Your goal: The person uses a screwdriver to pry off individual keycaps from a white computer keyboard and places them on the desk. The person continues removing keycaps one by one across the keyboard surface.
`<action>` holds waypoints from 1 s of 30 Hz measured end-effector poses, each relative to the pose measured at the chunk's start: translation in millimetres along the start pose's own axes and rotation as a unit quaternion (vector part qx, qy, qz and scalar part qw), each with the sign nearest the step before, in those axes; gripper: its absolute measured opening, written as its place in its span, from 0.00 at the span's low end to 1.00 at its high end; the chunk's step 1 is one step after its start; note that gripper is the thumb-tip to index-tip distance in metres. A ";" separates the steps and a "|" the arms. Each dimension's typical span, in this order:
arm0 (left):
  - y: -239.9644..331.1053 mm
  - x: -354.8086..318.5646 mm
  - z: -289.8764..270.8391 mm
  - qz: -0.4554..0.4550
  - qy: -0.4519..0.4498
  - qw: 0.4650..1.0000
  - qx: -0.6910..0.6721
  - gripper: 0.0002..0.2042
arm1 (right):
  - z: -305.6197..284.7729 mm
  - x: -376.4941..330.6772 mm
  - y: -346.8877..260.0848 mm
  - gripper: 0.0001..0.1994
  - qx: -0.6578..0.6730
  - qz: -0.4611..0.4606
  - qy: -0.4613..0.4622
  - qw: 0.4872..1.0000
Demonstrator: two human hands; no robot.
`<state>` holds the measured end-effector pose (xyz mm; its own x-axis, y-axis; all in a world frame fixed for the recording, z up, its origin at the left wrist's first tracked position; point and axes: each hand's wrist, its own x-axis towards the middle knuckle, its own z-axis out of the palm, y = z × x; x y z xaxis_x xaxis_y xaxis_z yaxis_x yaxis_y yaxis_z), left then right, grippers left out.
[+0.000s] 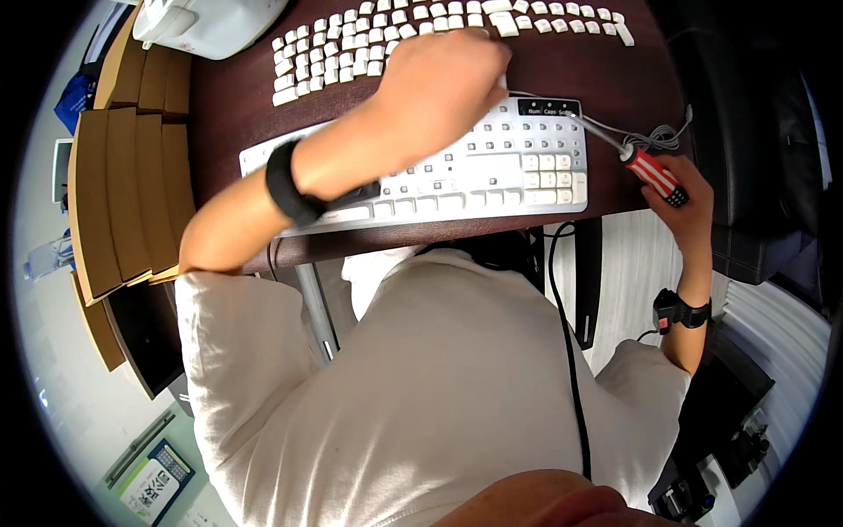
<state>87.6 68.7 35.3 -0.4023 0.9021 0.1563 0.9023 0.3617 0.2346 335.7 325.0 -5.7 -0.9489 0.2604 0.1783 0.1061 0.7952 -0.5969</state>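
Observation:
A white keyboard [457, 209] lies near the table's front edge, with many of its keycaps off and bare switches showing. My left hand [443, 83] reaches over its upper part, slightly blurred, the fingers curled closed. At those fingertips shows a small white piece that looks like a keycap [503, 81], mostly hidden by the hand. My right hand [685, 195], beyond the keyboard's right end, is wrapped round a screwdriver [650, 172] with a red and white striped handle. Its shaft points up-left, and the tip is over the keyboard's top right corner.
Loose white keycaps [347, 54] lie in rows on the dark brown table [224, 114] behind the keyboard. A coiled grey cable [654, 138] rests at the right. Cardboard pieces [132, 193] stand along the left side. A white rounded appliance [206, 26] sits at the back left.

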 end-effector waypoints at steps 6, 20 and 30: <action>-22.9 53.2 37.7 0.037 -0.017 0.997 0.064 0.08 | 7.6 -12.3 5.4 0.18 0.025 0.018 0.007 0.999; -29.9 67.7 47.0 0.063 -0.045 0.994 0.077 0.09 | 11.0 -32.2 15.1 0.19 0.018 0.047 0.042 0.998; -30.4 69.2 46.6 0.047 -0.037 0.994 0.093 0.09 | 11.7 -34.8 17.2 0.20 0.023 0.041 0.041 0.998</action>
<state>39.5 131.1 -5.7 -0.3087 0.9463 0.0965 0.9511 0.3062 0.0399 367.0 323.2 -31.3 -0.9099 0.3687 0.1901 0.1667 0.7446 -0.6464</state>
